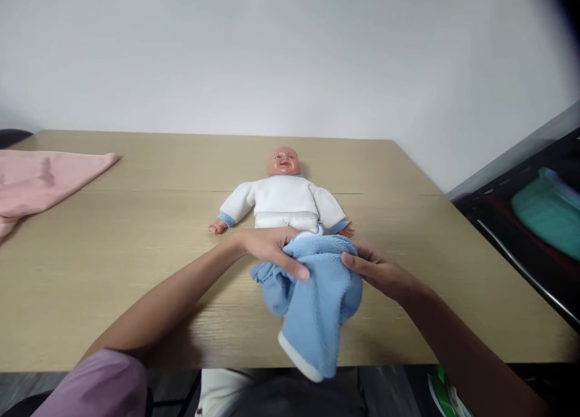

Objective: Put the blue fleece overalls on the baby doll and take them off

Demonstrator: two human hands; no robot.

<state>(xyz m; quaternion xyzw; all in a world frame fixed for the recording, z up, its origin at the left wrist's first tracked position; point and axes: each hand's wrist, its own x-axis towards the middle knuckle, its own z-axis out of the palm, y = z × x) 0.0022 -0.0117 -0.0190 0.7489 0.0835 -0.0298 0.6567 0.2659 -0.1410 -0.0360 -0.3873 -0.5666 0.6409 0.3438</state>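
Note:
A baby doll (286, 193) lies on its back, head toward the wall, arms spread. It wears a white top with blue cuffs, and white cloth shows at its waist. Blue doll pants (324, 302) are bunched in front of its lower body, one leg with a white hem hanging over the table's near edge. My left hand (276, 251) grips the gathered upper part, thumb on top. On the other side, my right hand (374, 267) pinches the same fabric between thumb and fingers. The doll's legs are mostly hidden behind the cloth.
The wooden table (149, 235) reaches to a pale wall (254, 60). A pink cloth (45, 178) lies at the far left. To the right stands a dark rack or case (507, 235) with a teal item (548, 214) on it. Something green and white (446, 393) sits below the near edge.

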